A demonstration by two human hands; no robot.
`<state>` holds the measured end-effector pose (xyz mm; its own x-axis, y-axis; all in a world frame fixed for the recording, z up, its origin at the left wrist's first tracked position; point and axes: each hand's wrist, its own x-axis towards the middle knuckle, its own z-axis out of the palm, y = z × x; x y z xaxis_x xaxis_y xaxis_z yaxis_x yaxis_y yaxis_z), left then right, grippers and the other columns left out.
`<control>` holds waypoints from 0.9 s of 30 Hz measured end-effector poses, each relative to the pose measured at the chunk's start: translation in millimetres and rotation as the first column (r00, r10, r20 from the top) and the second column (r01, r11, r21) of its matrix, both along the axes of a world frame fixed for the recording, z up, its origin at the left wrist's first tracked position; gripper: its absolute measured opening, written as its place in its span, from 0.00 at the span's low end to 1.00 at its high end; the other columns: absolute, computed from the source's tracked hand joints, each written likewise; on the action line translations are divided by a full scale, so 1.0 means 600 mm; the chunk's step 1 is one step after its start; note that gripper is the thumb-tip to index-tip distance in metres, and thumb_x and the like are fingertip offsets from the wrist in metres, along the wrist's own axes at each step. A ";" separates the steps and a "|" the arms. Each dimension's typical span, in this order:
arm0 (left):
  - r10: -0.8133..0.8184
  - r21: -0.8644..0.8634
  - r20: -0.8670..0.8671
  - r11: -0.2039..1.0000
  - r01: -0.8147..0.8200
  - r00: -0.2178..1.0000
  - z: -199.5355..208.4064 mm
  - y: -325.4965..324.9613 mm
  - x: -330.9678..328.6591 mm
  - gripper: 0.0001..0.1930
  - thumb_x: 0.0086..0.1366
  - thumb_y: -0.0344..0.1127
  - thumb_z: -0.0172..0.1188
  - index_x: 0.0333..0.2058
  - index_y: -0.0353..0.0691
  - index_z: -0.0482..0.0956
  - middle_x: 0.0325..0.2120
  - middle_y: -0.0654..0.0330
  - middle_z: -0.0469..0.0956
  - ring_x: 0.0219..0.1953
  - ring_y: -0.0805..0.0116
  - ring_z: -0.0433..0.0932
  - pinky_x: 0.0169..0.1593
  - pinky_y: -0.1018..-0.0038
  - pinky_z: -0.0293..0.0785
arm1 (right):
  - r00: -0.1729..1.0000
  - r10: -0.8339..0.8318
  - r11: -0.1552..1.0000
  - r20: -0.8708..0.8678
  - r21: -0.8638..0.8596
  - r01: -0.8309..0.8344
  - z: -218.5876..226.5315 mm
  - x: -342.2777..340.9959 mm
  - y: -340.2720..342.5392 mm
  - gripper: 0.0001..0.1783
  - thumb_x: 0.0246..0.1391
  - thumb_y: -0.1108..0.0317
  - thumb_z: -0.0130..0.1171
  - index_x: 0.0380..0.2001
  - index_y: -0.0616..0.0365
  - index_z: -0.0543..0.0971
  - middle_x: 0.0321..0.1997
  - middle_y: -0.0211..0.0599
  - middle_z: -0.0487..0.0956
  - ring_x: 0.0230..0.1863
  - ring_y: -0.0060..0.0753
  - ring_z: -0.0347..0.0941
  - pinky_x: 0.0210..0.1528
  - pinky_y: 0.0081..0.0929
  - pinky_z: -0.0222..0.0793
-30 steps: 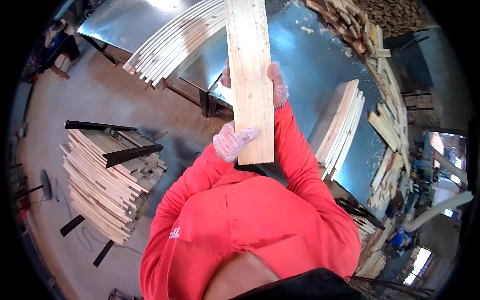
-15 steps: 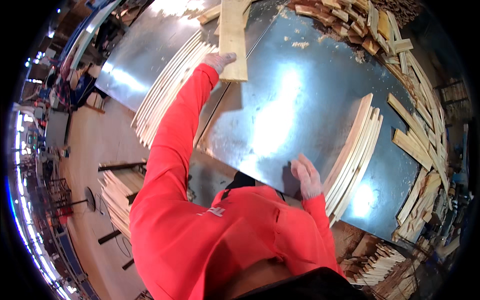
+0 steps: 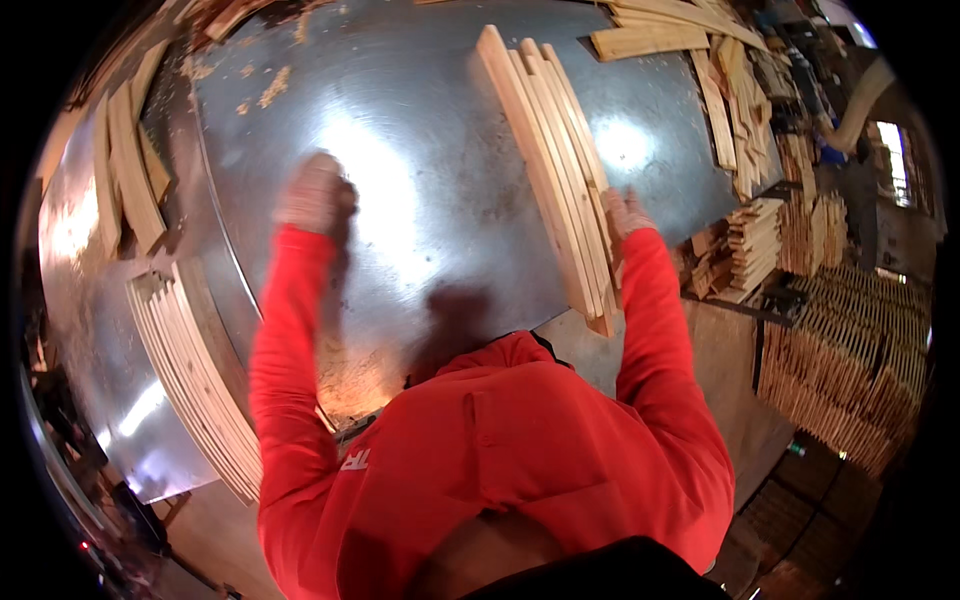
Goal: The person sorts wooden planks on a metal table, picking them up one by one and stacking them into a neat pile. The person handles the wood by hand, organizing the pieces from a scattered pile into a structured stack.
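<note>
A short row of pale wooden boards [image 3: 545,150] stands side by side on a shiny metal table [image 3: 450,240]. My right hand [image 3: 628,212], in a thin pale glove, is at the row's right side with its fingers stretched along the outermost board. Whether it presses on the board, I cannot make out. Over the table, left of these boards, hangs my left hand [image 3: 315,195], smeared by motion; no board shows in it, and its fingers are unclear. A longer row of boards [image 3: 195,370] lies at the left, beside my left forearm.
Loose boards [image 3: 130,150] lie at the table's far left. Wood offcuts [image 3: 650,40] are heaped along the far right edge. Sawdust [image 3: 275,87] dots the tabletop. Stacked wood pieces [image 3: 840,350] stand beyond the table on the right.
My view has swung to the right. My left hand has let go of a wide board and come back over the table. My right hand has moved to the short row's outer side.
</note>
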<state>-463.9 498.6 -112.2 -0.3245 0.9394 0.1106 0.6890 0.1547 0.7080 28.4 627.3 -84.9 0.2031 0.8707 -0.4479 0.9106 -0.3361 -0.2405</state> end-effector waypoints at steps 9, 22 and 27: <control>-0.004 -0.510 -0.021 0.860 -0.008 1.000 -0.047 0.245 0.326 0.42 0.60 0.65 0.50 0.63 0.37 0.59 0.61 0.42 0.59 0.66 0.47 0.55 0.66 0.56 0.49 | 0.887 0.156 0.970 -0.434 -0.101 -0.221 -0.037 -0.099 0.179 0.44 0.56 0.30 0.41 0.58 0.59 0.70 0.55 0.49 0.74 0.54 0.45 0.69 0.57 0.34 0.64; -0.307 0.675 0.487 0.726 -0.130 0.818 0.329 0.361 0.284 0.31 0.64 0.52 0.56 0.58 0.38 0.62 0.51 0.57 0.72 0.51 0.66 0.73 0.54 0.67 0.71 | 0.112 0.842 0.539 -0.528 0.817 -0.204 0.279 -0.235 0.321 0.48 0.53 0.49 0.62 0.68 0.57 0.49 0.59 0.47 0.71 0.59 0.44 0.68 0.62 0.33 0.62; -0.452 0.644 0.710 0.726 -0.240 0.540 0.382 0.280 0.302 0.31 0.67 0.58 0.49 0.59 0.41 0.63 0.52 0.59 0.72 0.52 0.66 0.71 0.56 0.68 0.69 | -0.149 0.683 0.672 -0.715 0.695 -0.257 0.301 -0.261 0.302 0.46 0.55 0.51 0.60 0.68 0.58 0.49 0.60 0.47 0.70 0.59 0.45 0.68 0.62 0.34 0.63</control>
<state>-283.0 666.8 116.9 -0.4896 0.7715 0.4063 -0.2358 -0.5658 0.7901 -128.4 808.6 95.8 -0.6816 0.5948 0.4262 -0.2792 0.3270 -0.9028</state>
